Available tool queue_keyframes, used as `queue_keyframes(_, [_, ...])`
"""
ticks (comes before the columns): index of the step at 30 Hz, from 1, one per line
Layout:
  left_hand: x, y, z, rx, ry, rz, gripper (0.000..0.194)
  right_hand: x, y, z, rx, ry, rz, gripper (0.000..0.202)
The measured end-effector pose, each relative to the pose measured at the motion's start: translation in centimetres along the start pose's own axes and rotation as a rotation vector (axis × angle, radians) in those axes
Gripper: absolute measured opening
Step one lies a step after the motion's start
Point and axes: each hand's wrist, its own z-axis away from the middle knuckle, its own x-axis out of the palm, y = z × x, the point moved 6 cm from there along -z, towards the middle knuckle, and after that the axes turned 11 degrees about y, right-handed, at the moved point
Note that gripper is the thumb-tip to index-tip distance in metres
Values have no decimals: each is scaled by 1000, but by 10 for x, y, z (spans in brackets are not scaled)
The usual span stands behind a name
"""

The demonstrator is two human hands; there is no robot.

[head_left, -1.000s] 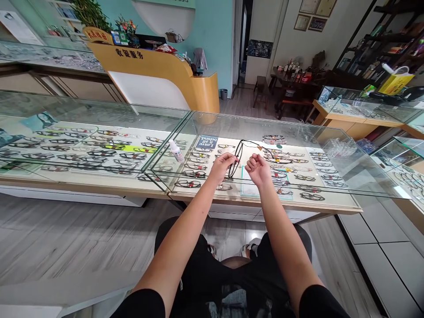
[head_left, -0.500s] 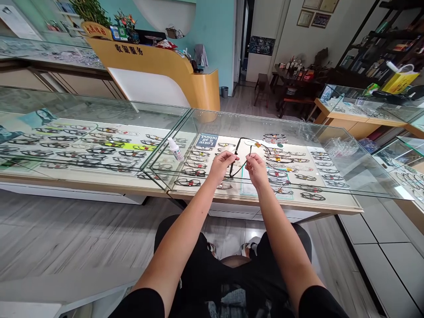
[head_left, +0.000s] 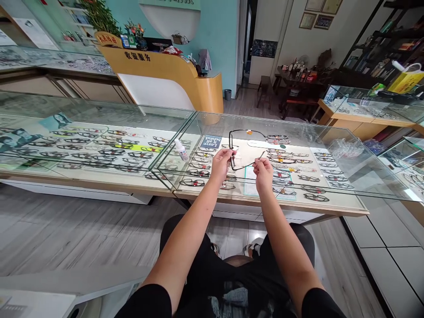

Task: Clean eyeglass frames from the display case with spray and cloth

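Note:
A pair of dark-framed eyeglasses (head_left: 229,141) is held up over the glass display case, front turned edge-on, temples spread to the right. My left hand (head_left: 221,164) is closed in a pinch on the middle of the front. The fingers of my right hand (head_left: 263,173) pinch the end of the nearer temple, whose tip pokes out above them. The far temple, with an orange tag on it, is free of both hands. On the glass left of my hands stands a small white bottle (head_left: 181,150) with a pointed cap, slightly tilted in view.
Rows of eyeglasses (head_left: 316,197) lie inside the display case (head_left: 344,207) under its glass top. Another case (head_left: 99,176) adjoins it on the left. Behind stand a yellow counter (head_left: 208,95) and a small bin (head_left: 227,94). A yellow bag (head_left: 406,81) sits at the far right.
The eyeglasses have turned, so more of their frame shows. My right hand has moved right, away from my left, along with the temple end. The view has shifted slightly.

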Motion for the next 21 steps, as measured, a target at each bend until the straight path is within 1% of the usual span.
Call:
queue_keyframes(5, [3,-1,0,7,-43,2,43,-24,-6,24,17,78,53,33])
queue_keyframes(9, [7,5,3,23,-79,-7,46,-33,-10,41,3,115,106,37])
queue_keyframes(11, [8,10,10,27,-102,-38,46,-39,-16,51,-43,163,115,40])
queue_keyframes(12, [9,13,15,28,-112,-61,45,-43,-23,56,-89,202,115,41])
queue_keyframes(14, [9,20,30,33,-123,-110,41,-51,-41,70,-241,253,157,39])
queue_keyframes(15, [9,23,39,43,-123,-142,39,-51,-50,78,-329,237,219,35])
queue_keyframes(16, [10,26,49,58,-121,-177,37,-49,-59,86,-411,185,309,31])
queue_keyframes(18, [11,31,72,86,-125,-244,35,-38,-68,102,-523,2,524,33])
queue_keyframes(20, [13,35,95,95,-159,-289,34,-28,-67,115,-547,-182,673,45])
queue_keyframes(21, [14,36,106,88,-184,-296,34,-25,-65,121,-546,-246,714,50])
